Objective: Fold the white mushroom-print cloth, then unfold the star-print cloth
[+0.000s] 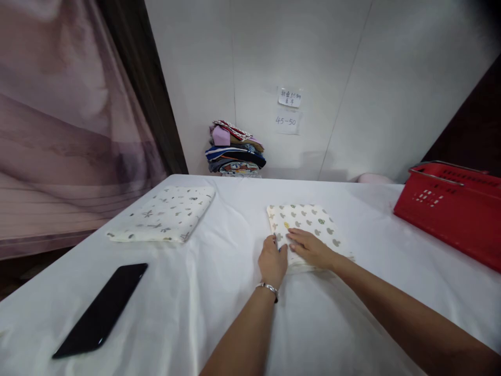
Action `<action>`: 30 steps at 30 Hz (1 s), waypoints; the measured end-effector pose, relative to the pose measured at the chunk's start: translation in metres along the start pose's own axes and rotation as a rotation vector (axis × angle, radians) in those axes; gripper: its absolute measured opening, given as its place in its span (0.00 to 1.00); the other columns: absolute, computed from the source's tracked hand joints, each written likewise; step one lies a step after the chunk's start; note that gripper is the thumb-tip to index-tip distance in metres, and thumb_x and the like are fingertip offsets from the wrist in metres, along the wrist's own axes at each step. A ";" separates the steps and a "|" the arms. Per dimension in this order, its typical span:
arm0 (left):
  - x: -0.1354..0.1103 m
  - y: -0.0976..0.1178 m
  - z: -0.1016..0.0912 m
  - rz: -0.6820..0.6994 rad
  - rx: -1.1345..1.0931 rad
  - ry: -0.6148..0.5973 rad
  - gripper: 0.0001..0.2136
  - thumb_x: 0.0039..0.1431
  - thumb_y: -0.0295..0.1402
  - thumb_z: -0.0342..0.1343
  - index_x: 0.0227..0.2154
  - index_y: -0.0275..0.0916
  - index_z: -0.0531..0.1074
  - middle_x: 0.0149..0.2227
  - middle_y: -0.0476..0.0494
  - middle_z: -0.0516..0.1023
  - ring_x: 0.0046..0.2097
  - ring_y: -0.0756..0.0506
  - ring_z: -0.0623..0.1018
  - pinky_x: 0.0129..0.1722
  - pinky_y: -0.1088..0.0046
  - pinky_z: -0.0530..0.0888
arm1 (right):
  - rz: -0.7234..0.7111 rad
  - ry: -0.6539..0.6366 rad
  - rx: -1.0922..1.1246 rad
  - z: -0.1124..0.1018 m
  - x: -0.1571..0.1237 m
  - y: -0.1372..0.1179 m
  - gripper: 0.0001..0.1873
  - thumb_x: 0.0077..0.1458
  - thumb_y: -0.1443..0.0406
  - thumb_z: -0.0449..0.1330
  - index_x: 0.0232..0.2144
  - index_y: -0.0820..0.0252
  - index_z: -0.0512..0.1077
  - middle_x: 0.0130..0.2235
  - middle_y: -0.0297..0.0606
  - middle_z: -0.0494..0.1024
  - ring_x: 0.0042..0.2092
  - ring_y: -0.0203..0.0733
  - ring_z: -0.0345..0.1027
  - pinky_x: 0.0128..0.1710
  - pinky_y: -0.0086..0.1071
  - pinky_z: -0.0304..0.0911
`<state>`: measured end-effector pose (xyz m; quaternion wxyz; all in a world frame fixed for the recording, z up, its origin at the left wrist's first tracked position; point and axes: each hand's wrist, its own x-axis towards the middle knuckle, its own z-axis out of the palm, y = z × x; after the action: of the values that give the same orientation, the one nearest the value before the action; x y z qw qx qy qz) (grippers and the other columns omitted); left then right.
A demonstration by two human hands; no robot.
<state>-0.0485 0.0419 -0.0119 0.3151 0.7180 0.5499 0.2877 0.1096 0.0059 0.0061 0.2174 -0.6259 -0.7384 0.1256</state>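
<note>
A cream cloth (pixel 309 213) printed with grey mushroom shapes lies folded into a neat square on the white-covered table. At its left edge, near the front corner, is my left hand (pixel 273 262), with its fingers curled at the fold and the thumb towards the cloth; a bracelet circles that wrist. My right hand (pixel 311 249) rests flat on top of the same cloth, fingers stretched out towards the left. Part of the cloth's front half is hidden under the right hand and forearm.
Another folded patterned cloth (pixel 172 211) lies at the left, behind a black flat phone-like slab (pixel 104 308). A red plastic basket (pixel 450 214) stands at the right edge. Beyond the table, a pile of folded fabrics (pixel 235 151) leans near the wall under paper notes (pixel 288 109).
</note>
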 end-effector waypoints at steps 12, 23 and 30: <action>-0.003 0.004 -0.008 0.154 -0.026 0.092 0.16 0.55 0.39 0.54 0.46 0.42 0.65 0.47 0.44 0.69 0.48 0.45 0.71 0.45 0.71 0.68 | 0.026 0.240 -0.089 -0.011 -0.089 0.020 0.18 0.60 0.57 0.49 0.49 0.52 0.70 0.53 0.38 0.70 0.57 0.47 0.59 0.58 0.48 0.54; -0.014 0.013 -0.008 0.699 0.179 -0.261 0.08 0.56 0.37 0.55 0.38 0.46 0.74 0.40 0.46 0.73 0.44 0.45 0.69 0.47 0.67 0.64 | -0.021 0.322 -0.098 -0.009 -0.092 0.020 0.18 0.61 0.60 0.47 0.49 0.55 0.69 0.52 0.41 0.70 0.55 0.46 0.60 0.56 0.47 0.55; -0.013 0.014 -0.006 0.718 0.176 -0.227 0.08 0.60 0.36 0.50 0.35 0.45 0.75 0.38 0.46 0.74 0.42 0.46 0.69 0.43 0.68 0.64 | -0.006 0.338 -0.078 -0.013 -0.090 0.014 0.16 0.61 0.60 0.47 0.42 0.56 0.73 0.44 0.43 0.71 0.48 0.45 0.62 0.50 0.43 0.60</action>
<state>-0.0474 0.0277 0.0014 0.1904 0.9164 0.2479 0.2499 0.1392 -0.0806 -0.0033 0.3141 -0.6440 -0.6975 -0.0109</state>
